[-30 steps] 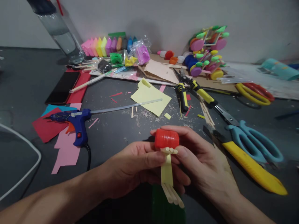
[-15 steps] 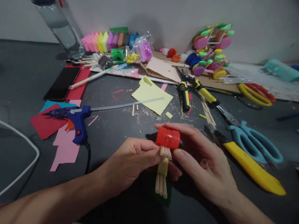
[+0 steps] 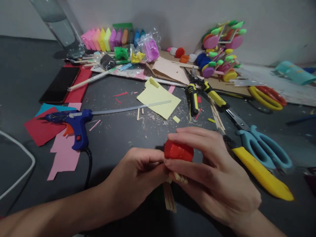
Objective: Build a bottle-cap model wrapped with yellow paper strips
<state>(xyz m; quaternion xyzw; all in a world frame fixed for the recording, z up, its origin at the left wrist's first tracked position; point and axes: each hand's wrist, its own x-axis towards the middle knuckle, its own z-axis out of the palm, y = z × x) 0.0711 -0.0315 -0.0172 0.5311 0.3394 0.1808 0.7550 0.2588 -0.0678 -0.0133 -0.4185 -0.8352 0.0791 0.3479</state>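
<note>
A shiny red cylinder sits between my hands near the lower middle of the view. Beneath it are short wooden sticks whose ends point down. My left hand is closed, thumb and fingers pinching the piece at its left side. My right hand wraps round the red cylinder from the right, fingers over its top and front. Most of the yellow band seen among the sticks is covered by my fingers.
A blue glue gun lies left on coloured paper, its glue stick reaching over a yellow sheet. Pliers, blue-handled scissors and a yellow-handled cutter lie right. Clay packets and a water bottle stand behind.
My right hand has moved over the red cylinder, its fingers now across the top and front. The cylinder and sticks have tilted slightly. The whole view has shifted a little.
</note>
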